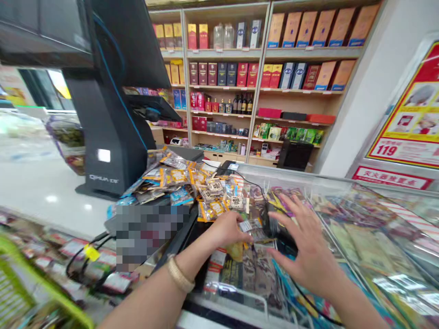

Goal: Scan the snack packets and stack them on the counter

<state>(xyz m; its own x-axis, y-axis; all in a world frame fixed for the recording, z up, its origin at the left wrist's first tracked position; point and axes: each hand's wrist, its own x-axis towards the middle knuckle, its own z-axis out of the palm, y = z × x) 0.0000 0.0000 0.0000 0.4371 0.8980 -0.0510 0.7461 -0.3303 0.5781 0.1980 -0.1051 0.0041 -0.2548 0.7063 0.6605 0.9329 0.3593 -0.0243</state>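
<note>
A heap of small packets lies at the foot of the black register stand, spreading rightward toward the glass desk. Some have orange edges, others blue or pale ones, and they overlap at all angles.

The left hand, with a bracelet at its wrist, is at the near right edge of the heap. Its fingers are bent and its thumb points inward, close by a silvery packet; whether the fingertips pinch that packet or only rest beside it, I cannot tell. The right hand is spread, its fingers well apart and nothing in its grasp, next to a dark object with a cord. Bigger bags lie flat below the hands.

The packets look light and pliable, with shiny film that would probably slide easily against its neighbours. Because they overlap so loosely, pulling one from the middle could well drag others along or send some slipping off the heap. A crimped end or a flat edge seems the best place to take hold, between thumb and forefinger, with only a gentle squeeze, since the film could crease or the contents crush. Several together would likely call for a cupped palm underneath.
</note>
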